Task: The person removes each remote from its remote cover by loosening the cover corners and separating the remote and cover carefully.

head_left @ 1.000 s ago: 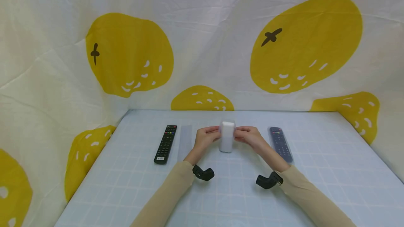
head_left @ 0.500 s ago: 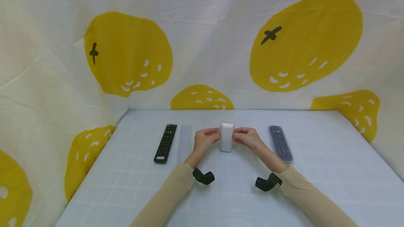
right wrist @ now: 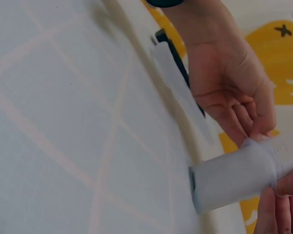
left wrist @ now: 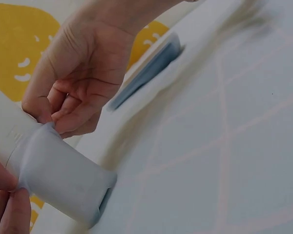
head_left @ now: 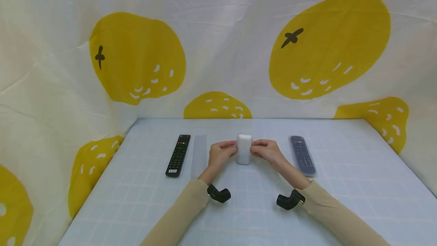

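Fingertips of my left hand (head_left: 219,152) and right hand (head_left: 268,150) pinch the white remote's translucent sleeve (head_left: 244,149) between them, mid-table, toward its far edge.

white remote (head_left: 244,154): matt translucent soft sleeve | black remote (head_left: 178,155): hard plastic | tablecloth (head_left: 341,185): smooth cloth

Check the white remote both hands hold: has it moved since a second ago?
Yes, slightly. The white remote has sunk lower and stands less tall against the black remote, which lies flat. Left hand and right hand pinch it.
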Demonstrator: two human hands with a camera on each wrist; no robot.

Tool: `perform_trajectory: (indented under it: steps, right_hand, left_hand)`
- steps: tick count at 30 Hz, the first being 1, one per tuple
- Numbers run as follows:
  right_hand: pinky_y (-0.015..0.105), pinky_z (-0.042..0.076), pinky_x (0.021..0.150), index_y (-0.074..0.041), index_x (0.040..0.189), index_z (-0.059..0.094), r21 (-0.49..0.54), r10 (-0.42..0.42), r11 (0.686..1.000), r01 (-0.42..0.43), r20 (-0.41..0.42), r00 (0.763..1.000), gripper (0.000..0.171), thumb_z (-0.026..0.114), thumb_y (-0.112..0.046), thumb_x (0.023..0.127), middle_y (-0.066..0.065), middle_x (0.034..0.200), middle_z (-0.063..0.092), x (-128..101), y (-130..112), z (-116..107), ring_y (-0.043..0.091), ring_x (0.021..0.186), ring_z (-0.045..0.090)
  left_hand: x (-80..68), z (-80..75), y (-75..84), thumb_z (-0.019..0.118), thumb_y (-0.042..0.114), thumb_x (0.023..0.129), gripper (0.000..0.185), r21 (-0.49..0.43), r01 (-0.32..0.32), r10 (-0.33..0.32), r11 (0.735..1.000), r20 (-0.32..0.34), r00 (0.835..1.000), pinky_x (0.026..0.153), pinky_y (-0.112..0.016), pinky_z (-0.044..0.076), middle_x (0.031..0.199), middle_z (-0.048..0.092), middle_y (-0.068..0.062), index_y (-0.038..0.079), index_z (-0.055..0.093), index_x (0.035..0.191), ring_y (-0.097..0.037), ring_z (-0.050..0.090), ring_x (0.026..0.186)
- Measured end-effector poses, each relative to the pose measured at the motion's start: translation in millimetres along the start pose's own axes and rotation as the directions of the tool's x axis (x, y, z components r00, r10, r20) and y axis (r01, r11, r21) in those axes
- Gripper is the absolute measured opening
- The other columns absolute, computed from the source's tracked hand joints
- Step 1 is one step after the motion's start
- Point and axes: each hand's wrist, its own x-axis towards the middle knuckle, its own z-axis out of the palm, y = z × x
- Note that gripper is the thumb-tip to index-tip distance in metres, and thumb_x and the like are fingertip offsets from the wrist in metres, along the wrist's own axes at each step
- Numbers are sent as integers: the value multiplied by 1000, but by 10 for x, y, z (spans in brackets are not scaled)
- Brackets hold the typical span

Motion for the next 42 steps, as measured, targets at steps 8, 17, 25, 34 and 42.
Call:
perform_trajectory:
  steps: [8, 17, 25, 34, 42]
  right_hand:
    - [23, 56, 74, 10, 112, 62, -21, 35, 999, -35, -10, 999, 33, 66, -9, 85, -1, 86, 68, 5, -9, 8, 4, 74, 64]
    - [21, 55, 70, 11, 110, 62, -7, 31, 1000, -31, 5, 1000, 31, 65, -10, 86, -4, 81, 67, -16, 40, 6, 3, 71, 63]
    - [22, 56, 69, 12, 108, 64, -30, 16, 999, -17, -23, 1000, 31, 66, -9, 86, 0, 83, 70, -4, 106, 32, 4, 69, 64]
    - [28, 58, 73, 10, 107, 65, -45, 26, 999, -27, -29, 999, 31, 67, -11, 85, 2, 85, 71, -27, 133, 61, 6, 71, 65]
    - [28, 58, 73, 13, 109, 63, -38, 58, 998, -58, -4, 998, 33, 67, -9, 85, 4, 87, 70, 19, 174, 28, 8, 72, 66]
  left_hand:
    - [21, -3, -64, 72, 8, 79, 27, 21, 3, -3, 1000, 11, 1000, 76, -26, 57, 103, 73, -14, 0, 73, 105, -10, 69, 85]
    - [12, 8, -124, 70, 8, 78, 25, 12, 18, -18, 1000, 4, 1000, 74, -26, 57, 100, 74, -13, 1, 73, 102, -9, 67, 80]
    - [-24, 34, -129, 70, 6, 75, 23, 19, 3, -2, 1000, -53, 999, 71, -24, 57, 97, 74, -13, 0, 74, 97, -9, 66, 77]
    - [-27, 15, -203, 70, 7, 75, 22, 16, -21, 22, 1000, -48, 999, 70, -23, 56, 95, 74, -14, -1, 74, 96, -7, 65, 74]
    - [-25, 15, -216, 69, 8, 76, 23, 56, 2, 0, 998, -26, 1000, 71, -26, 57, 96, 74, -12, 0, 74, 97, -9, 66, 76]
